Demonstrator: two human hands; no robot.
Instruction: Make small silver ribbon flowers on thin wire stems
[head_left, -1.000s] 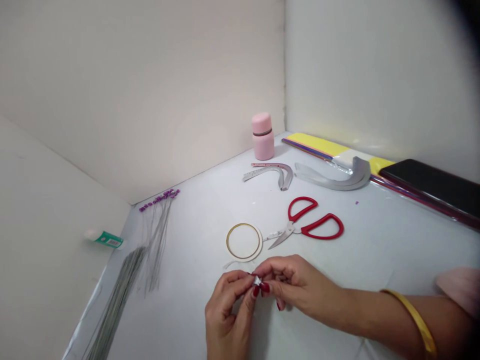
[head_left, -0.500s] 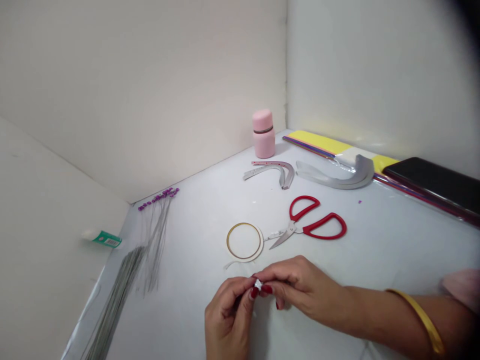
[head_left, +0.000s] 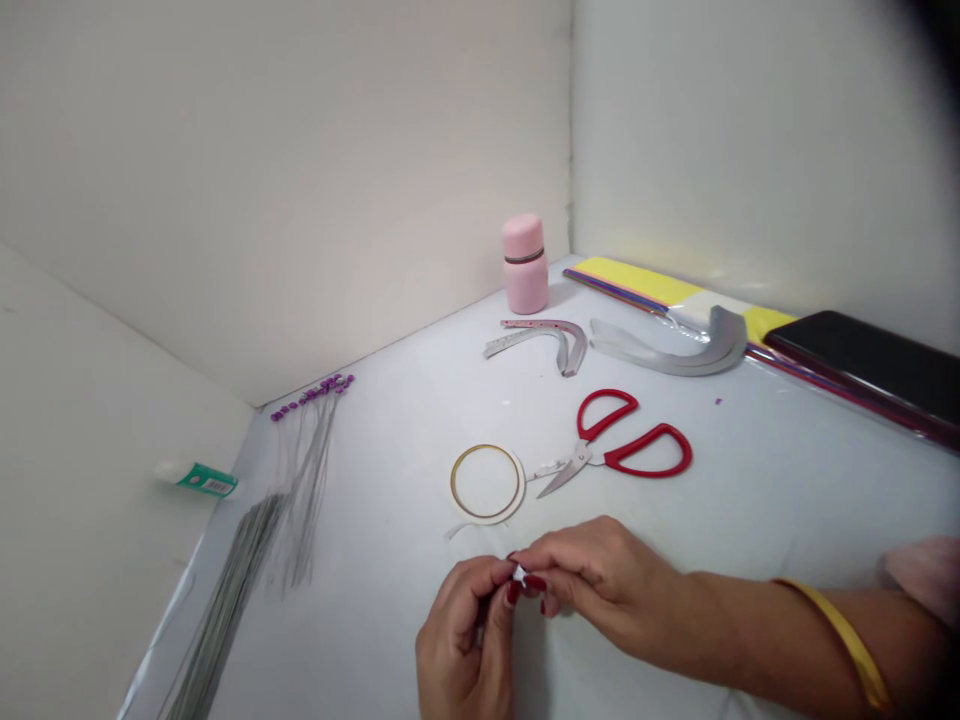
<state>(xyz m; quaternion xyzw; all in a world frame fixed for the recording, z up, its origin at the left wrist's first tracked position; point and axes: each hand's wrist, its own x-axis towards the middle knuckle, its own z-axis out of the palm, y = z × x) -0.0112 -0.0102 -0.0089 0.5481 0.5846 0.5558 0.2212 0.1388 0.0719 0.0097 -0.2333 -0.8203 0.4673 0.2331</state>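
Both hands meet low in the middle of the view over a white table (head_left: 750,480). My left hand (head_left: 465,640) and my right hand (head_left: 592,575) pinch a tiny white piece (head_left: 518,573) between their fingertips, which have red nails. What the piece is cannot be made out. A yellow bangle (head_left: 847,640) sits on my right wrist. Just beyond the hands lies a thin roll of tape (head_left: 487,483), with red-handled scissors (head_left: 615,450) to its right.
A pink bottle (head_left: 524,264) stands at the back corner. Grey curved strips (head_left: 675,345) and yellow sheets (head_left: 645,283) lie at the back right beside a dark phone (head_left: 870,370). Thin wires with purple beads (head_left: 300,470) and a green-labelled tube (head_left: 199,480) lie left.
Both hands have shifted slightly toward me while still pinching the tiny white piece. Nothing else on the table moved.
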